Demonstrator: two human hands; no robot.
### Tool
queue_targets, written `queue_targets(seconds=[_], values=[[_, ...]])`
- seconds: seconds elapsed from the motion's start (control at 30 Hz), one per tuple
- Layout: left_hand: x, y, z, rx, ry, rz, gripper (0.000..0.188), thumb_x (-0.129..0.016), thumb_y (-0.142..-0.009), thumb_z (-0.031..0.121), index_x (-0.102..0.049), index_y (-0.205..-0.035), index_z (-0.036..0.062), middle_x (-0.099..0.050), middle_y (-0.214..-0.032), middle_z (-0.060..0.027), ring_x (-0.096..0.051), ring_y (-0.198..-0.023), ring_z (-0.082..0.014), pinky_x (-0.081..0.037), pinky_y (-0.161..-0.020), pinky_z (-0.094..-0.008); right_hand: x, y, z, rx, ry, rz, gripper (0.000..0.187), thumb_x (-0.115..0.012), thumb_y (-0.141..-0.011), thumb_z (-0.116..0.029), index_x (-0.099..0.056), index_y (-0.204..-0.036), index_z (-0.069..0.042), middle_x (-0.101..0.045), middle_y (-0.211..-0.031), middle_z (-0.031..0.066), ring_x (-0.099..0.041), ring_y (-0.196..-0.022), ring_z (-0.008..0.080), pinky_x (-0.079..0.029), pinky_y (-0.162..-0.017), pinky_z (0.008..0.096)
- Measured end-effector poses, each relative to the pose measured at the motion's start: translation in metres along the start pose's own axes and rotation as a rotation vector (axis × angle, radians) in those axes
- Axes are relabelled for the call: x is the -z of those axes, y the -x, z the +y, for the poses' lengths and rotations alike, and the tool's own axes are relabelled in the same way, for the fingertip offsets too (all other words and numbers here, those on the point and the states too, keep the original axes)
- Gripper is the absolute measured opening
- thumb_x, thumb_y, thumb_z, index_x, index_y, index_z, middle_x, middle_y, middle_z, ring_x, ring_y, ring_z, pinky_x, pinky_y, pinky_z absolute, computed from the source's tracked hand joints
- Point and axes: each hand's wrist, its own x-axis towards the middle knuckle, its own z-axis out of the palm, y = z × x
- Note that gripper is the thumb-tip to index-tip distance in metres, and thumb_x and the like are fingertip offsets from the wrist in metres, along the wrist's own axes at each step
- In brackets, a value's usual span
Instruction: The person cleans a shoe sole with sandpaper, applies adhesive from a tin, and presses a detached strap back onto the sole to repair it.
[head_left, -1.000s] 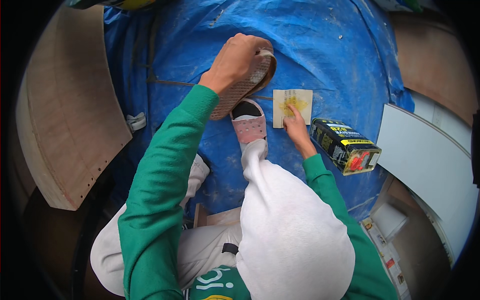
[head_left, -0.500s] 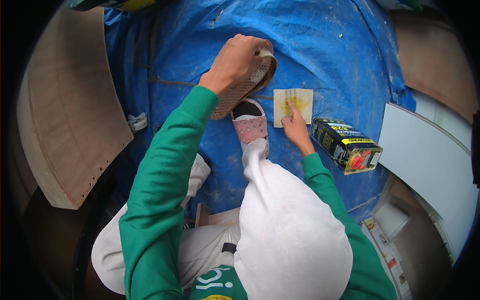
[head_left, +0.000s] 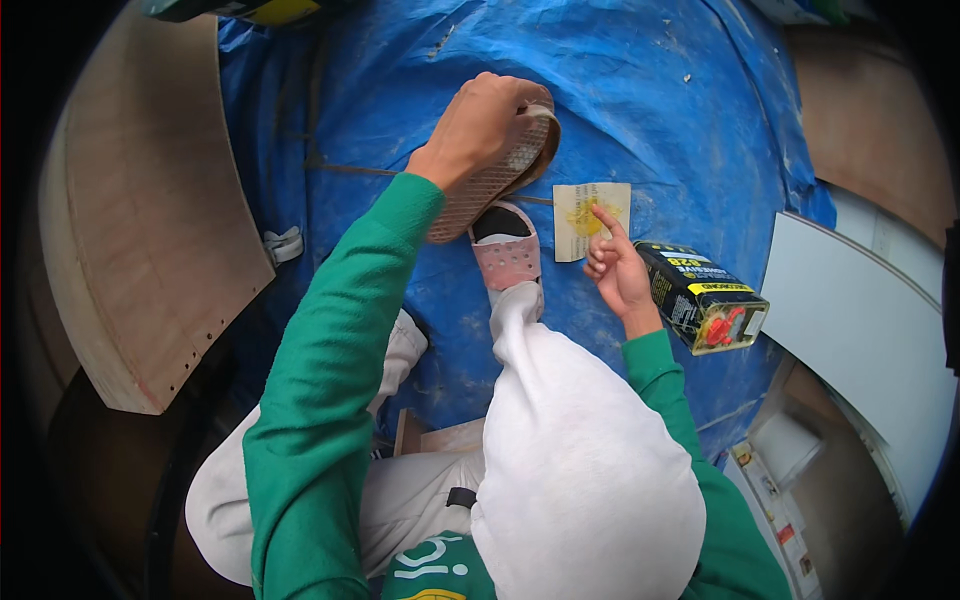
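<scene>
My left hand [head_left: 480,130] grips the far end of a brownish-pink slipper [head_left: 468,208], its textured sole tilted up toward me. The slipper is raised just beyond my pink-slippered foot [head_left: 508,264]. My right hand [head_left: 621,276] is turned palm up, with its index finger stretched out and the other fingers curled; nothing is held in it. That fingertip overlaps the view of a beige square card [head_left: 571,244] smeared with yellow glue; whether it touches I cannot tell. Close by on the right lies a black and yellow adhesive tin [head_left: 688,282] on its side, with a red cap.
A creased blue tarp [head_left: 660,110] covers the floor. Curved wooden panels [head_left: 150,220] stand at the left, and a white panel [head_left: 850,310] leans at the right. A small white object [head_left: 284,245] lies beside the left panel.
My right hand has lifted off the glue-smeared card and drawn back toward me, turning palm up. My left hand still holds the slipper in nearly the same place.
</scene>
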Motion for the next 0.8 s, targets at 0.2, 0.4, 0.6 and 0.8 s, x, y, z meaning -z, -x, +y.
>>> queue_targets(seconds=[0.2,0.4,0.6,0.8], values=[[-0.006,-0.001,-0.008,-0.064,-0.001,0.049,0.027,-0.073,-0.083,0.011,-0.074,-0.109,0.0043,-0.073,-0.1,-0.0201,-0.071,-0.094,-0.0368,-0.056,-0.087,-0.0425,-0.065,-0.033,-0.03,0.677,1.74,0.043,0.074,-0.061,-0.087,-0.009,-0.035,-0.156,-0.014,-0.061,-0.077,0.0095,-0.061,-0.066,0.0222,-0.046,-0.059,0.0373],[-0.016,-0.008,-0.014,-0.113,-0.027,0.072,0.026,-0.071,-0.085,0.008,-0.074,-0.111,0.0043,-0.073,-0.099,-0.0204,-0.072,-0.094,-0.0346,-0.056,-0.086,-0.042,-0.07,-0.079,-0.046,0.671,2.464,0.195,0.081,-0.059,-0.088,-0.012,-0.023,-0.161,-0.015,-0.067,-0.081,0.0097,-0.068,-0.072,0.0285,-0.048,-0.064,0.0435],[-0.021,-0.003,-0.018,-0.117,-0.044,0.103,0.024,-0.069,-0.085,0.009,-0.074,-0.108,0.0035,-0.073,-0.1,-0.0203,-0.071,-0.093,-0.036,-0.056,-0.086,-0.0429,-0.058,-0.073,0.0,0.365,2.432,0.081,0.08,-0.059,-0.091,-0.015,-0.021,-0.162,-0.016,-0.07,-0.084,0.0102,-0.07,-0.071,0.0286,-0.049,-0.066,0.0432],[-0.02,-0.003,-0.028,-0.149,-0.029,0.12,0.026,-0.069,-0.085,0.009,-0.073,-0.11,0.0041,-0.073,-0.1,-0.0205,-0.071,-0.093,-0.0367,-0.056,-0.086,-0.0429,-0.049,-0.067,0.02,0.505,2.348,0.069,0.083,-0.062,-0.088,-0.015,-0.024,-0.161,-0.018,-0.07,-0.081,0.0104,-0.07,-0.069,0.0279,-0.051,-0.061,0.0421]])
